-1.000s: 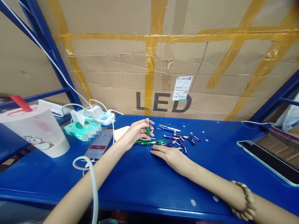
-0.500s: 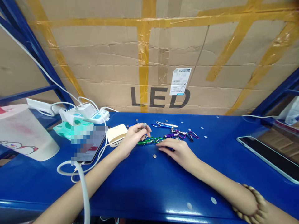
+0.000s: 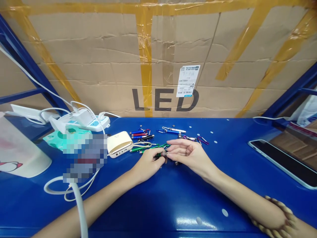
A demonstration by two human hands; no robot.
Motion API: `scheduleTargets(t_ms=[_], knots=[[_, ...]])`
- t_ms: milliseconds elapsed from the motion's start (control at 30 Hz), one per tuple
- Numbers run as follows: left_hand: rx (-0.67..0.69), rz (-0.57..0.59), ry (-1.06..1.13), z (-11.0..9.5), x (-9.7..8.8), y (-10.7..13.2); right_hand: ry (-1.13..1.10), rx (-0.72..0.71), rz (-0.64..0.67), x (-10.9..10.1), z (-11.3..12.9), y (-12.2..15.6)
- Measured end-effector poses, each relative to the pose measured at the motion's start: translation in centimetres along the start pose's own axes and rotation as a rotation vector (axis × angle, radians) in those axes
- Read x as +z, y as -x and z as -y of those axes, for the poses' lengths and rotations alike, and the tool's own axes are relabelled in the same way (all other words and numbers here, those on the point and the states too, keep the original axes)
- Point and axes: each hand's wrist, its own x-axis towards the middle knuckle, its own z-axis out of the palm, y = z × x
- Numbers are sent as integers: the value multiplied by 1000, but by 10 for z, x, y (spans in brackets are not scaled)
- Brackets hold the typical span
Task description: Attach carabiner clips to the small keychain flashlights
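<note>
Here, the left hand (image 3: 150,165) pinches a green tube (image 3: 159,154) beside the half-open right hand (image 3: 194,155), whose hold's unclear.

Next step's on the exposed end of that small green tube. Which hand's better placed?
Right, probably. The right hand has its fingertips at the tube's exposed end, though contact is unclear; the left hand already grips the small green tube.

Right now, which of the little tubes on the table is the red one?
The red tube beyond the left hand, right of the cream power bank, just in front of a blue tube. Only its body looks red among those showing.
</note>
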Motion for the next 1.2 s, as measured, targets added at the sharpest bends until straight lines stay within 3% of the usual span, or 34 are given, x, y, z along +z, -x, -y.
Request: scheduleTargets(t_ms=[467,567,700,767,833,900,967,1033,1200], knots=[[27,-21,-35,-2,1,1,24,158,-46,-4,4,-2],[16,-31,-22,-1,2,1,105,76,-21,-2,0,-2],[-4,-97,69,2,2,-1,385,-215,-83,-10,4,-5],[-2,-177,122,2,0,-1,572,-271,16,-20,14,-6],[-1,-267,197,1,-3,-1,715,-150,326,-31,24,-6],[-15,-359,293,0,-6,-1,789,-3,513,-41,31,-4],[-42,-428,362,-2,-9,-1,838,46,541,-47,31,-4],[-58,-453,385,-4,-11,-1,880,-1,518,-49,25,-5],[-77,-399,353,-4,-10,-2,973,-143,481,-45,13,-8]])
